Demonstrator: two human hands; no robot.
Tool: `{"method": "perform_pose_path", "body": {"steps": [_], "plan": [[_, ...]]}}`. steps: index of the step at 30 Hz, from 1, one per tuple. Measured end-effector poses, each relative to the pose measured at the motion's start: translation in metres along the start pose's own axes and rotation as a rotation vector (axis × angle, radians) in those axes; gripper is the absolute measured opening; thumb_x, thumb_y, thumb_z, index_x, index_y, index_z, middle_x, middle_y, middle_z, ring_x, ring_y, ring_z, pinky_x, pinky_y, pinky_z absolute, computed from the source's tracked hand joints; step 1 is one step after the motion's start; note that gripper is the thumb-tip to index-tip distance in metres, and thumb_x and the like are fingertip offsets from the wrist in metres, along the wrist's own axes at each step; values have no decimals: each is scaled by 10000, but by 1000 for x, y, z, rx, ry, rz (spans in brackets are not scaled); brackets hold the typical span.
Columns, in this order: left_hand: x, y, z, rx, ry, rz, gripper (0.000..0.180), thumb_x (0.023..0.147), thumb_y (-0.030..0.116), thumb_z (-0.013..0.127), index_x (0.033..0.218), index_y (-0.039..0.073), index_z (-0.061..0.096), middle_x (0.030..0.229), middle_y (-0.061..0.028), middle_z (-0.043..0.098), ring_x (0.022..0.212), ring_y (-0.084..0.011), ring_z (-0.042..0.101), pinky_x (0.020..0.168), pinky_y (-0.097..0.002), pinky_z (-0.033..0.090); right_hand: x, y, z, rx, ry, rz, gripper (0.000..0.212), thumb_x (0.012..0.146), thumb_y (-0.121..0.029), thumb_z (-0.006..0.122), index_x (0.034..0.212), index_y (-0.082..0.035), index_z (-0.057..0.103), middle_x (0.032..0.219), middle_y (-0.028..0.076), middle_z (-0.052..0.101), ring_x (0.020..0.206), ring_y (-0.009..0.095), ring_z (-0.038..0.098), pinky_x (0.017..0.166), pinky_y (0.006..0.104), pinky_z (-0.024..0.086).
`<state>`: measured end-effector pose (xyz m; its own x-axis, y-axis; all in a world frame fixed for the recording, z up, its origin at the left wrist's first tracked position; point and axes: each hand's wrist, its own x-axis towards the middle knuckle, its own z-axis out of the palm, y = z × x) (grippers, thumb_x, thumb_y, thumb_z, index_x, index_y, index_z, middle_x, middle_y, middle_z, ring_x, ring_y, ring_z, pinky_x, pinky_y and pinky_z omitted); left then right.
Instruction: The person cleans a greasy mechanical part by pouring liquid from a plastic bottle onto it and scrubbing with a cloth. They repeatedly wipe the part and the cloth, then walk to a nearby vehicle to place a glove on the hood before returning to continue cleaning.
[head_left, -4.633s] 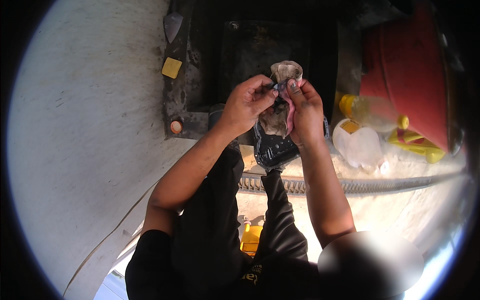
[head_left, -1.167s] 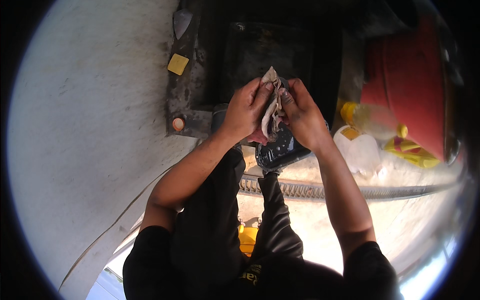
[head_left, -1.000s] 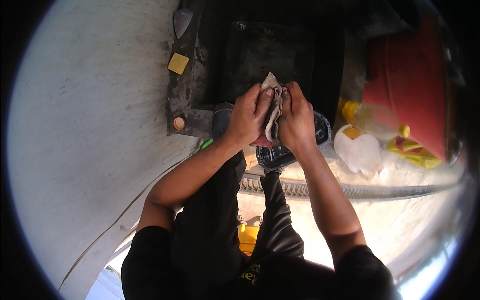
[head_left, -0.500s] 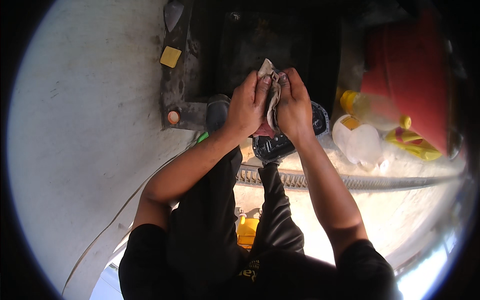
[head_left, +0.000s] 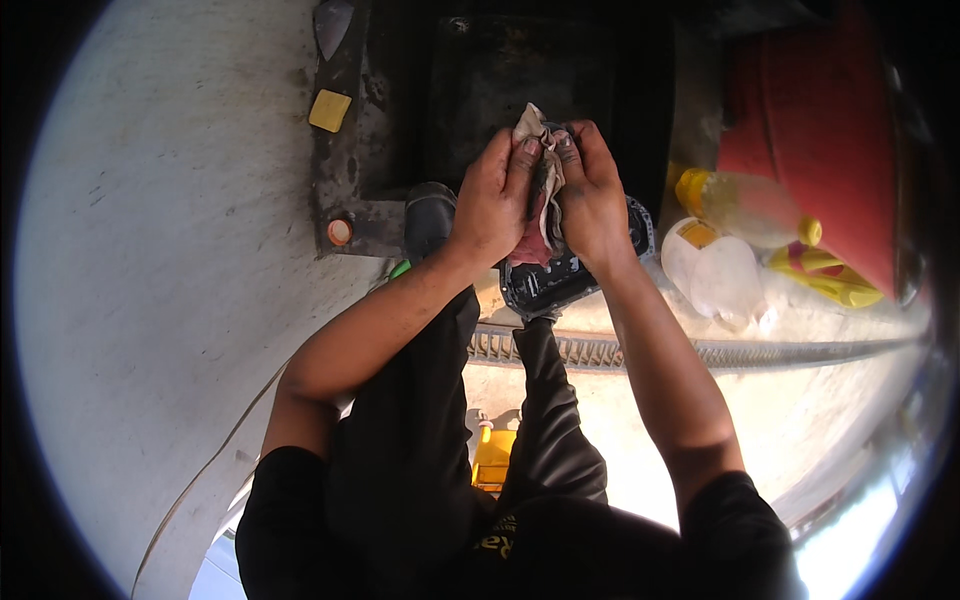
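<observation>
While the left hand (head_left: 490, 200) and right hand (head_left: 597, 205) hold the stained rag (head_left: 551, 207) between them in a narrow grip above the black pan (head_left: 545, 287), the handling looks unfinished: the rag is bunched, not yet laid down, and smudges darken the thumbs (head_left: 569, 157).

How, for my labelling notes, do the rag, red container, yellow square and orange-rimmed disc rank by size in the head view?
1. Red container
2. Rag, partly hidden
3. Yellow square
4. Orange-rimmed disc
</observation>
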<state>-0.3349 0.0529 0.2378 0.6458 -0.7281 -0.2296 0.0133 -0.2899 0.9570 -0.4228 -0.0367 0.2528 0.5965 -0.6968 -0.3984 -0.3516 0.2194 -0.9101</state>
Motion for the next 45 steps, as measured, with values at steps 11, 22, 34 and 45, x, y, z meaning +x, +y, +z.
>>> {"method": "perform_pose_path", "body": {"steps": [11,22,34,45], "plan": [[29,24,-62,370,-635,37,215,1036,188,583,949,-9,569,720,-109,586,673,-124,468,666,-319,445,22,18,-38,-153,-528,-148,188,1044,-155,525,1128,6,573,1025,190,672,968,333,653,865,390,489],[13,-17,-63,219,-531,0,228,1022,253,596,984,28,594,829,-165,641,757,-305,638,696,-393,465,8,15,-16,-283,-348,-73,139,1064,-142,475,1084,-20,540,953,214,642,842,403,600,792,406,485],[-7,-34,-106,-1216,-423,-549,528,1054,375,499,1390,-30,537,1304,-197,651,1176,-296,666,1037,-450,542,-14,0,-19,471,-372,271,204,1090,-271,499,1020,-101,586,787,14,565,685,116,586,568,250,449],[-14,-13,-85,-1395,-477,-745,597,1065,475,432,1391,-10,552,1324,-220,638,1200,-337,652,1061,-484,519,-23,-22,-32,156,-180,-24,212,1072,-248,551,1108,-50,619,816,0,616,715,77,581,638,248,477]]}}
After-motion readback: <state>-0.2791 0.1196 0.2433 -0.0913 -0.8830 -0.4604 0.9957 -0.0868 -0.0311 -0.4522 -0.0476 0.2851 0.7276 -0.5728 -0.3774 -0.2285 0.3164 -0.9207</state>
